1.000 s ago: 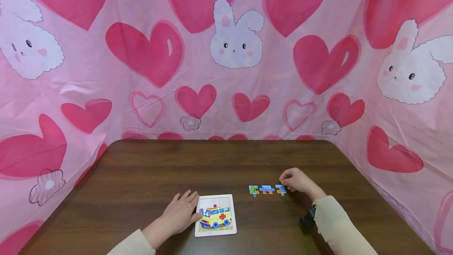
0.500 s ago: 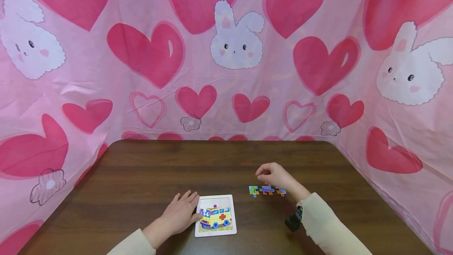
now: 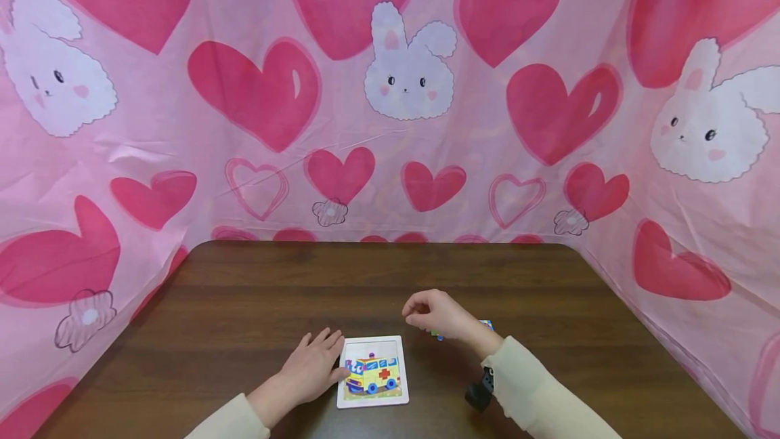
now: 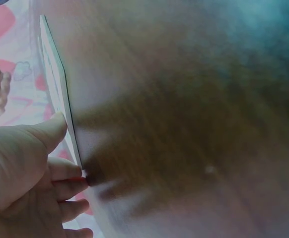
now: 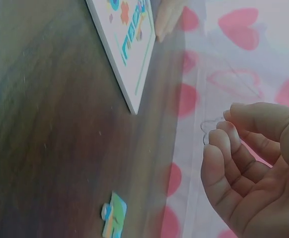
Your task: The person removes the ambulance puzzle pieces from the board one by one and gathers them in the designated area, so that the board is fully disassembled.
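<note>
A white-framed jigsaw board (image 3: 373, 398) lies on the table, its picture a yellow ambulance, with a pale bare strip along the top. My left hand (image 3: 305, 368) rests at the board's left edge, fingers spread and thumb on the frame; the left wrist view shows its thumb and fingertips at the board's rim (image 4: 60, 84). My right hand (image 3: 437, 314) hovers above the table, right of the board's far corner. Its fingers are loosely bent with thumb near forefinger, and nothing shows between them in the right wrist view. Behind that hand and wrist, loose jigsaw pieces (image 3: 487, 324) are mostly hidden; one green-and-blue piece (image 5: 117, 213) shows beneath.
The dark wooden table (image 3: 274, 297) is enclosed by a pink cloth (image 3: 390, 141) printed with hearts and rabbits. A black wrist camera (image 3: 481, 391) hangs below the right sleeve.
My right hand has moved left from the rightmost loose piece, passing over the row toward the board, and now covers most of the pieces. The left hand and board stay put.
</note>
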{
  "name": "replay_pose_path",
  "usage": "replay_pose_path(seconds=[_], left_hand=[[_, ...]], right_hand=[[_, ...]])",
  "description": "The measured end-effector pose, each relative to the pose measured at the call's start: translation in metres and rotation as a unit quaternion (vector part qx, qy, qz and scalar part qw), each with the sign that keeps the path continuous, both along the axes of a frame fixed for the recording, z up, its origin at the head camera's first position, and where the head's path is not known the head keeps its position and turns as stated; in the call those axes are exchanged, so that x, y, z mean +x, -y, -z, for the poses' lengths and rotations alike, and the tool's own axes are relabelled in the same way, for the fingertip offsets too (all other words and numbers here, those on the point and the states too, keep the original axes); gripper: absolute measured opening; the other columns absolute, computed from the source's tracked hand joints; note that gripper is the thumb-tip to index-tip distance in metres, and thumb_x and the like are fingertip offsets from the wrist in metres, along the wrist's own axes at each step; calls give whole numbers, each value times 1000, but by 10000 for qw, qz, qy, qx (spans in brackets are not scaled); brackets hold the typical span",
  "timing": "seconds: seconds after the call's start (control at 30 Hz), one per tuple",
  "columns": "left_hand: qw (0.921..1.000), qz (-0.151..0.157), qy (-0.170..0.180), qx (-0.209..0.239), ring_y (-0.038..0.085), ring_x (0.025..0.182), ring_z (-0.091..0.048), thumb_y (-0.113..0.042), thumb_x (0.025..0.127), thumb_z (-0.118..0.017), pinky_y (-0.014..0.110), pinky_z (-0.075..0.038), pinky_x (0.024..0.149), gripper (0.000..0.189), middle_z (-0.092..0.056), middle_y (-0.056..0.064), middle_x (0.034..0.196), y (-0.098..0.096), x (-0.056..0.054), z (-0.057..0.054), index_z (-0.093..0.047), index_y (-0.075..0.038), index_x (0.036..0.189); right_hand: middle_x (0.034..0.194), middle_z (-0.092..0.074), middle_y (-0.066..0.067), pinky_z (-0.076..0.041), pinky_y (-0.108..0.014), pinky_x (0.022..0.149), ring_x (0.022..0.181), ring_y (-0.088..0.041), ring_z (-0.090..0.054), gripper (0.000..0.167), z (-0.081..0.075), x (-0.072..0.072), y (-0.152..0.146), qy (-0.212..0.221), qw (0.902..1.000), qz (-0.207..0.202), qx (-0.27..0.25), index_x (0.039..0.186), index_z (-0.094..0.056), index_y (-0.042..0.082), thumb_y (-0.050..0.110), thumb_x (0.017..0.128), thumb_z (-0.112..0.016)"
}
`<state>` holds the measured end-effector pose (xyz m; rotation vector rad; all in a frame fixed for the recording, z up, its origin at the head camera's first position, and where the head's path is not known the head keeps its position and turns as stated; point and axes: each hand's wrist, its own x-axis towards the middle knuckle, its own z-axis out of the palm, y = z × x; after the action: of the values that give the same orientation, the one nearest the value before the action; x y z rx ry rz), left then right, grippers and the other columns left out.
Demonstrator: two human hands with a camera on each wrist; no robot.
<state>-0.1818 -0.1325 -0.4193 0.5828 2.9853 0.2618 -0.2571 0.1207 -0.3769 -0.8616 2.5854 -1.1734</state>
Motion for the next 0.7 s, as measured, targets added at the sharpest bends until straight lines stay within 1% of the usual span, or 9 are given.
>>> replay_pose_path(seconds=[0.27,0.4,0.57,0.7], left_hand=[[10000,12,-6,-6,35,126,-37,-38,86,-61,54,-24,101,58,-48,16,132,0,0,0,-53,3,127],[10000,-22,6,-46,35,126,-37,-39,86,-61,55,-25,101,59,-48,16,132,0,-1,0,-53,2,127],[10000,-56,-5,-54,35,125,-37,-39,85,-62,55,-25,100,59,-49,16,132,0,-1,-1,-53,2,126],[10000,-42,-57,-57,35,125,-38,-39,85,-62,55,-26,100,59,-50,16,131,0,-1,0,-54,2,126]], right_hand=[[68,-55,1,-45,-26,50,55,-13,-49,9,8,5,15,169,9997,-143,-34,91,-66,-1,5,84,-65],[69,-56,3,-44,-25,49,55,-12,-49,10,13,8,23,231,9994,-240,37,92,-66,1,7,84,-66],[71,-56,4,-43,-23,53,61,-11,-48,11,18,14,35,244,9985,-475,156,93,-67,4,10,84,-67],[67,-53,5,-40,-21,55,61,-8,-47,11,23,19,45,245,9972,-641,298,92,-67,7,11,82,-69]])
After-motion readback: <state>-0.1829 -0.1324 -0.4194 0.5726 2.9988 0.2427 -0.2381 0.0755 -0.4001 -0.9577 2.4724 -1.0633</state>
